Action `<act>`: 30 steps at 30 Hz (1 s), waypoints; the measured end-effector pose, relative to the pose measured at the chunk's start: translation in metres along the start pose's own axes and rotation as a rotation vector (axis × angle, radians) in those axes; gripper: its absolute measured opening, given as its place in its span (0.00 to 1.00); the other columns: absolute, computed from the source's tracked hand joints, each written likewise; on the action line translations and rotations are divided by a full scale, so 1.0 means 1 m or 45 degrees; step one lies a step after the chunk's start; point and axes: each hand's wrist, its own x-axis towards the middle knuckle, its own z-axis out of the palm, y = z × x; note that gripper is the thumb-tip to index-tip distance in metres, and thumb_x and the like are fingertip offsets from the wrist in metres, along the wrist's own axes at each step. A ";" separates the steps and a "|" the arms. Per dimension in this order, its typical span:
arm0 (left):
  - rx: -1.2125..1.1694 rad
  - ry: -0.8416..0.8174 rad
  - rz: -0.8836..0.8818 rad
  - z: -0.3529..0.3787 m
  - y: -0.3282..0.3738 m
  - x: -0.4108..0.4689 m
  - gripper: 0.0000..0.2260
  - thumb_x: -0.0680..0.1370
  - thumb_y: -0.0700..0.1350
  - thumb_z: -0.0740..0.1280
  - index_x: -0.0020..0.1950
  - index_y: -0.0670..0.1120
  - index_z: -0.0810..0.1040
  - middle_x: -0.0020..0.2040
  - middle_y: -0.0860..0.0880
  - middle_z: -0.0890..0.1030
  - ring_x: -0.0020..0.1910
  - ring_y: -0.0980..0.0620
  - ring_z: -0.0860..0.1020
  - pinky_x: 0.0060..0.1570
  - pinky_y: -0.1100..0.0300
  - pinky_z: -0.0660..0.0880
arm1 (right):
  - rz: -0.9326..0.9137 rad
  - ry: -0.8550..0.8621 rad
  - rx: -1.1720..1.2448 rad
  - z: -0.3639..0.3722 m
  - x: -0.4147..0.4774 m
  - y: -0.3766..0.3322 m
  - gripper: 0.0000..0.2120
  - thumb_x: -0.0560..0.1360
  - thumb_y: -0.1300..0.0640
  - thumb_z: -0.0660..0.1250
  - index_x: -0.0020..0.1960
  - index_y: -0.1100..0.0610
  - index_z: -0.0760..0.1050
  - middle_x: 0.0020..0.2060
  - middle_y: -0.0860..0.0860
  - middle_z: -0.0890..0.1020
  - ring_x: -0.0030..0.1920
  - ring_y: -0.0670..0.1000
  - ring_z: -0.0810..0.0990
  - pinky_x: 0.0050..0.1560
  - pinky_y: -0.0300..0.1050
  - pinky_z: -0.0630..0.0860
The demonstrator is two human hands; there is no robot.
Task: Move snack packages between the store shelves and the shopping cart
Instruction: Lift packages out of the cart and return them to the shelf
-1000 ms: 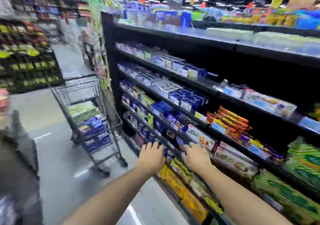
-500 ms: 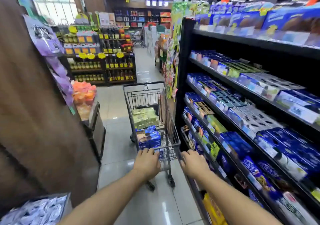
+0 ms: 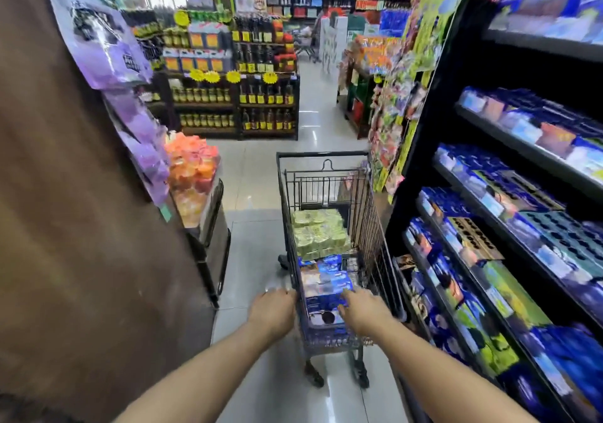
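Blue snack pkgs (image 3: 326, 279) are lying stacked in the near half of the shopping cart (image 3: 375, 227), w/ a block of pale green pkgs (image 3: 318, 233) sitting just behind them in the far half. The cart is standing in the aisle, its right wire side close alongside the black store shelves (image 3: 509, 137).

Right hand (image 3: 367, 311) is reaching over the cart's near end, fingers straight and spread, tips pointing at the top blue pkg. It's holding nothing; can't tell if the tips are actually touching the pkg. Left hand (image 3: 272, 310) is hovering at the cart's near-left corner, fingers stretched fwd and motion-blurred, nothing in its grasp. Contact w/ the rim isn't readable. Both forearms are extending in from the bottom edge.

The shelves are running up the right side in several tiers, carrying mostly blue boxes (image 3: 456, 161) plus some green and brown ones lower down; labels are too blurred to read. Strips of colourful hanging snacks (image 3: 394, 112) are covering the shelf unit's end.

On the left, a brown panel (image 3: 81, 227) is filling the edge of view, w/ purple bags (image 3: 104, 50) hanging on it and a bin of orange pkgs (image 3: 192, 168) standing beside it. Further back, a display of bottles and jars (image 3: 248, 96) is facing the glossy tiled floor (image 3: 254, 227).
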 end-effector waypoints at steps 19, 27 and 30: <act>0.134 -0.150 0.204 -0.037 -0.035 0.311 0.15 0.78 0.38 0.60 0.64 0.46 0.72 0.53 0.41 0.82 0.51 0.40 0.81 0.42 0.53 0.69 | 0.103 -0.199 0.078 -0.090 0.255 0.086 0.19 0.81 0.46 0.56 0.66 0.53 0.73 0.62 0.55 0.76 0.61 0.59 0.77 0.59 0.54 0.75; 0.146 -0.142 0.130 -0.029 -0.042 0.422 0.15 0.79 0.45 0.60 0.64 0.47 0.74 0.58 0.43 0.81 0.59 0.40 0.76 0.55 0.49 0.71 | 0.073 -0.256 0.243 -0.103 0.371 0.120 0.20 0.81 0.48 0.58 0.69 0.55 0.70 0.64 0.58 0.77 0.63 0.59 0.77 0.61 0.53 0.76; 0.157 -0.252 0.160 -0.005 -0.048 0.449 0.17 0.81 0.48 0.57 0.69 0.47 0.71 0.65 0.43 0.76 0.66 0.40 0.69 0.64 0.46 0.67 | 0.156 -0.339 0.469 -0.073 0.401 0.116 0.19 0.82 0.50 0.59 0.70 0.57 0.69 0.62 0.58 0.79 0.58 0.57 0.80 0.54 0.46 0.76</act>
